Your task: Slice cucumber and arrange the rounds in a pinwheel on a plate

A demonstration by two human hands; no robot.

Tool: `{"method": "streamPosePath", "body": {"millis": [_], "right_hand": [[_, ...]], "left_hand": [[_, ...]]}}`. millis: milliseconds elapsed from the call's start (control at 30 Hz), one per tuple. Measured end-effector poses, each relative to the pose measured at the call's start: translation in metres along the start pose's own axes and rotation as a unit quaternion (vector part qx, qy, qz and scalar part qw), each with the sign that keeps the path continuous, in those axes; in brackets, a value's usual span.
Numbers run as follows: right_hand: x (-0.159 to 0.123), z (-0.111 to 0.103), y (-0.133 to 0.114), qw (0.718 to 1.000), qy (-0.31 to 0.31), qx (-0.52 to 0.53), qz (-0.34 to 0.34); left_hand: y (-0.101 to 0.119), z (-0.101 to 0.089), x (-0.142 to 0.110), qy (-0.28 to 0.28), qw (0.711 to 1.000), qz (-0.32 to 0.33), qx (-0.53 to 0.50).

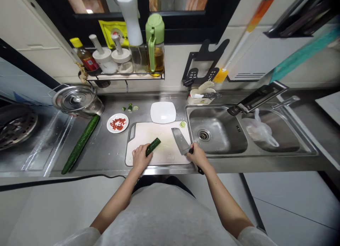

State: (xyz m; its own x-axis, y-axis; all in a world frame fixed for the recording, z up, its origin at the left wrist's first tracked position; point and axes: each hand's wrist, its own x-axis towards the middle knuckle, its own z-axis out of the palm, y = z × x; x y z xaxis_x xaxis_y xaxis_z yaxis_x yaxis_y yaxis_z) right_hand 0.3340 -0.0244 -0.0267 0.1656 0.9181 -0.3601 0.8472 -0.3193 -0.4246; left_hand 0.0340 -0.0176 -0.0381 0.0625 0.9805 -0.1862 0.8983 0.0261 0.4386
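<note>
My left hand point(141, 157) is closed around the near end of a short cucumber piece point(153, 146) on the white cutting board point(170, 159). The piece lies slanted, its far end pointing up and to the right. My right hand point(198, 156) grips the black handle of a kitchen knife point(181, 141). Its broad blade rests over the board's right side, apart from the cucumber piece. Pale green cucumber slices point(182, 124) sit at the board's far right corner. Just behind the board stands a white square plate point(163, 112).
A whole cucumber point(81, 144) lies left of a small plate point(108, 127) of chopped red bits. Cucumber ends point(130, 107) lie behind. A lidded steel pot point(92, 106) stands at back left, a double sink point(220, 131) at right. A bottle rack point(143, 76) overhangs the counter.
</note>
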Motion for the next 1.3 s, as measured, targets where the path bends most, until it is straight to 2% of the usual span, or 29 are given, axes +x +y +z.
{"method": "streamPosePath", "body": {"millis": [300, 800, 900, 1033, 1167, 1300], "right_hand": [[0.0, -0.001, -0.006, 1.0, 0.006, 0.014, -0.026], [0.0, -0.009, -0.026, 0.998, -0.029, -0.056, -0.023], [0.0, -0.01, -0.033, 0.995, -0.044, -0.088, -0.003], [0.004, -0.011, -0.045, 0.985, -0.083, -0.152, 0.018], [0.008, -0.011, -0.054, 0.972, -0.103, -0.213, -0.007], [0.008, -0.011, -0.056, 0.968, -0.104, -0.228, -0.032]], "left_hand": [[-0.006, 0.004, -0.008, -0.001, 1.0, 0.006, 0.014], [0.006, 0.003, -0.008, 0.009, 0.998, 0.021, 0.057], [0.01, 0.005, -0.001, 0.013, 0.998, 0.052, 0.04], [0.011, 0.011, 0.011, 0.019, 0.991, 0.133, 0.019], [0.002, 0.014, 0.015, 0.041, 0.983, 0.175, 0.023], [-0.008, 0.013, 0.012, 0.049, 0.978, 0.202, 0.03]]}}
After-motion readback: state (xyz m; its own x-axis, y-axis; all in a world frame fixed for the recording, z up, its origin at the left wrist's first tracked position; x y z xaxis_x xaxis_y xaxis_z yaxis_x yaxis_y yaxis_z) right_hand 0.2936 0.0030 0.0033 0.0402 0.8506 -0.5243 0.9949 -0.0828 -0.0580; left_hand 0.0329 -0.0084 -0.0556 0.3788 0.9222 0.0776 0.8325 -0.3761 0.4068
